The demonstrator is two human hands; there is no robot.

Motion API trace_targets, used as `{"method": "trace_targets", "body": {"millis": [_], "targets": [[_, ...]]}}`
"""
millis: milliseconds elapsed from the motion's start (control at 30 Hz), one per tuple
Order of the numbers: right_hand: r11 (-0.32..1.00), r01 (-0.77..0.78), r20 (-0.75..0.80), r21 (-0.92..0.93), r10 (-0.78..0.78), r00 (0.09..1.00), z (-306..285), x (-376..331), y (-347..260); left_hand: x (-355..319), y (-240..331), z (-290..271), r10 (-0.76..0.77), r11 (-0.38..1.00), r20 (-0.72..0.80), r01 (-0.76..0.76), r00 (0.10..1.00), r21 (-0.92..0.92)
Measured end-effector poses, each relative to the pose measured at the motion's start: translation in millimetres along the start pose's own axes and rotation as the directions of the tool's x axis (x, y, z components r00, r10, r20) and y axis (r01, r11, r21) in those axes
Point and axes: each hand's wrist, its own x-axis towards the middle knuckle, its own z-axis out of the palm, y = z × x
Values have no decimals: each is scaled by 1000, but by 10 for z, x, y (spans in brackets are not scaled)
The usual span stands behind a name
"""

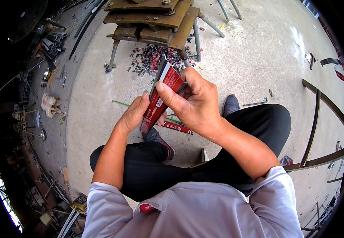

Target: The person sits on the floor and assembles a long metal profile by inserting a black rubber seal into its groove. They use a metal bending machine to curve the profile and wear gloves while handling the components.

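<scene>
Both of my hands hold a short piece of dark profile (165,88) faced with red and white printed film, tilted upward in front of me. My left hand (133,112) grips its lower left side, thumb along the edge and fingers mostly hidden behind. Higher up, my right hand (197,104) closes on its right side, with the thumb pressed on the red face. Below the hands, a red printed strip (178,127) lies on the floor between my feet, beside a thin green rod (120,103) partly hidden by my left hand.
Ahead stands a brown metal stand (152,20) on pipe legs, with a heap of small red and black offcuts (152,59) under it. Curved metal bars (316,127) lie to the right. Dark profiles (53,45) and clutter line the left, with a yellow tape measure (79,203) nearer me.
</scene>
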Motion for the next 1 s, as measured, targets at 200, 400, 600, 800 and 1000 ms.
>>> {"method": "trace_targets", "body": {"millis": [200,400,600,800,1000], "targets": [[994,39,-17,-97,-41,999,8,-19,-69,1,-17,-6,14,999,-51,-11,999,47],[948,174,-12,-268,-183,983,-24,-33,-73,31,-136,7,17,999,-65,-15,998,31],[906,317,28,-280,-322,946,-1,-26,-56,56,-214,8,10,1000,-70,-8,998,28],[873,361,43,-327,-368,929,-8,-9,-58,59,-242,-10,14,1000,-33,-13,999,27],[897,318,41,-308,-321,946,-12,-27,-57,74,-198,55,12,1000,-75,-11,997,20]]}}
